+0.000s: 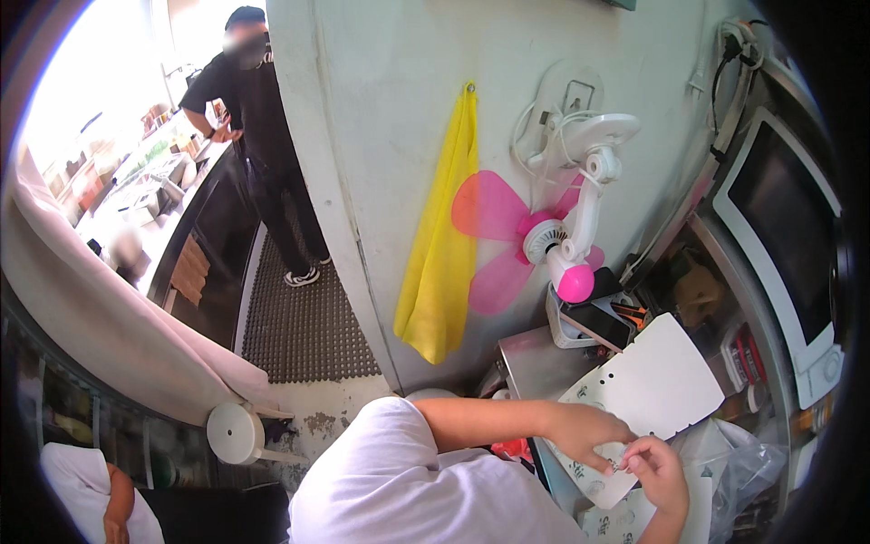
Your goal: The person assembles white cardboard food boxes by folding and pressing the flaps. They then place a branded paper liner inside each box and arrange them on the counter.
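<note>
My left hand (584,437) reaches across from its white sleeve over a white printed sheet (671,376) with small dark holes and notched edges. Its thumb and forefinger curve toward a tiny object between the two hands, too small to name. Close against it is my right hand (660,470), fingertips pinched together at the same spot. Below the hands lie more white sheets (621,521) with dark printing. A clear plastic bag (748,471) lies beside my right hand.
A white-and-pink fan (548,240) juts from the wall beside a yellow cloth (444,245). A basket (566,326) holds a phone (598,325) and orange-handled scissors (632,314). A screen (784,227) stands right. A person in black (258,118) is beyond the doorway; a stool (237,433) stands left.
</note>
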The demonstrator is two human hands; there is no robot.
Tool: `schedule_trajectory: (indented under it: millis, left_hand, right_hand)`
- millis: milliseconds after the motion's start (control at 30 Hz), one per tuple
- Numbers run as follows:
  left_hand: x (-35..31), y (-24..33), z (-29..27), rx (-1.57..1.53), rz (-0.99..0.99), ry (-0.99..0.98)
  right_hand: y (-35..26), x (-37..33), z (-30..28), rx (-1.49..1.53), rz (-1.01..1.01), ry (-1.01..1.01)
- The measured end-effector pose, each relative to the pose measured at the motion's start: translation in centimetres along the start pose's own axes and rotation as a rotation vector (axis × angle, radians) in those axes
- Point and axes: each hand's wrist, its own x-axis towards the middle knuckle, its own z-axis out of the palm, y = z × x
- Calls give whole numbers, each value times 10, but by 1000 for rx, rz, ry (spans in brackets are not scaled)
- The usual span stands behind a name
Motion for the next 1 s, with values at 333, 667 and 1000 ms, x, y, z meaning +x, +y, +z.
schedule_trajectory:
  millis: [333,667,1000]
  left_hand:
    - [-2,46,25,-384,379,108]
    - [-35,55,33,-430,204,271]
    - [3,44,37,-549,323,109]
  right_hand:
    - [-42,-37,46,65,-105,-216]
    - [-15,-15,68,223,-81,-265]
    - [-26,-30,68,32,-404,-71]
